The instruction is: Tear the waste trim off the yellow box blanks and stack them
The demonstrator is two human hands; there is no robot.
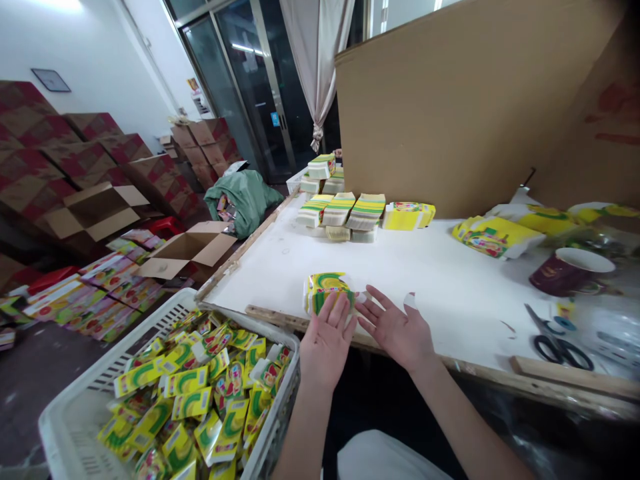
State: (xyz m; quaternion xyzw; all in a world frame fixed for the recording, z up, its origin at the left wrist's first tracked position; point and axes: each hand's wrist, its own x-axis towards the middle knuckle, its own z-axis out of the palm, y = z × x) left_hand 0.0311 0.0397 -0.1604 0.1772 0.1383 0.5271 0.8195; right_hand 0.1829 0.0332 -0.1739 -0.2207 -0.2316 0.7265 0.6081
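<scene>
Both palms face up over the near edge of the white table (240, 270). My left hand (327, 343) has its fingers stretched out, the tips overlapping a small stack of yellow and green printed packets (327, 283) on the table; whether they touch it I cannot tell. Just to the right, my right hand (397, 327) is spread and holds nothing, with white tape or wrapping on its thumb and a fingertip. A white plastic basket (63, 417) at my left is heaped with folded yellow and green packets (187, 383).
Bundled card stacks (367, 210) stand at the table's back, before a large cardboard sheet (450, 100). To the right are yellow packets (495, 237), a maroon mug (565, 273) and scissors (557, 343). Cartons (190, 253) and a green sack (247, 200) lie on the floor at left.
</scene>
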